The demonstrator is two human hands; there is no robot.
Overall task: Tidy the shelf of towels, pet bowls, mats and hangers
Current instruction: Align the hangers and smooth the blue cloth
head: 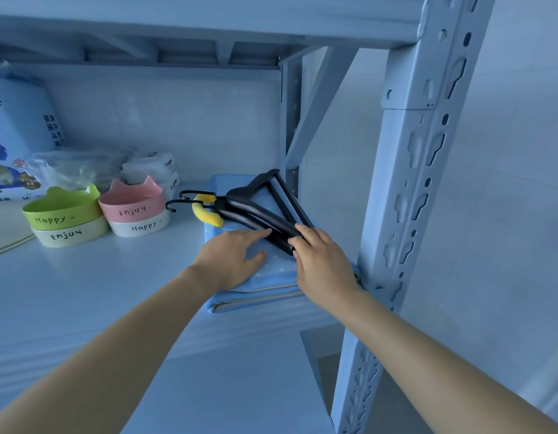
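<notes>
Gripping hangers near towel edge, right hand; left hand flat.

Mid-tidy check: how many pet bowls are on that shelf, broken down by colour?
Green bowl: 1
Pink bowl: 1
Whitish bowls, one under each of those: 2
Total: 4
</notes>
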